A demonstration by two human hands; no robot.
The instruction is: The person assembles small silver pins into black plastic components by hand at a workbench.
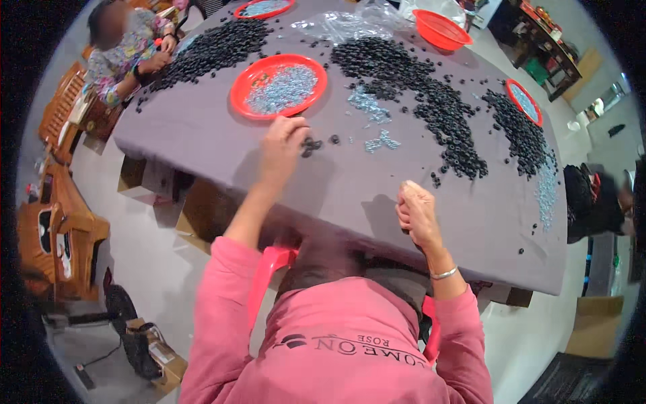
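Note:
My left hand [281, 145] is over the table just below a red plastic tray [237, 101] heaped with small silvery-blue pieces. Its fingers are curled and slightly blurred; whatever they hold is hidden. Beside its fingertips lie a few small black ring-like pieces [311, 145]. Closer to the table's near edge, my right hand [418, 212] is closed with thumb and fingers pressed together. Anything inside it is too small to make out. Between and beyond my hands, small clusters of silvery-blue pieces [382, 141] lie loose on the grey cloth [350, 182].
A large pile of black pieces [451, 128] spreads across the table, with another pile [222, 50] where a co-worker's hands [158, 62] work at the left. A red basin [441, 30] and clear plastic bags [346, 27] stand at the far side. Another red tray [524, 102] is at the right.

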